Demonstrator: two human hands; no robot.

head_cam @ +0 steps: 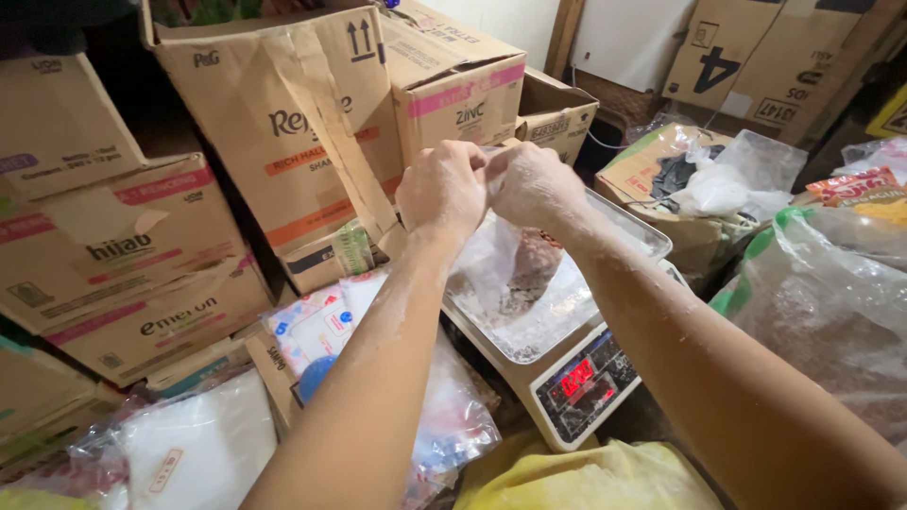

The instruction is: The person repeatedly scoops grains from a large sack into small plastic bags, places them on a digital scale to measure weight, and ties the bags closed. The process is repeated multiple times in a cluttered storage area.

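My left hand (442,192) and my right hand (535,186) are raised together over a digital scale (576,387). Both pinch the top of a clear plastic bag (491,260) that hangs down onto the scale's metal tray (624,222). Brown granular stuff (534,264) fills the bottom of the bag. White powder dusts both of my forearms. The scale's small screen glows red at the front.
Stacked cardboard boxes (283,123) crowd the left and back. A big sack of brown grain (831,312) stands at the right, with more bags behind it. White plastic packets (198,444) and a yellow bag (586,477) lie near me.
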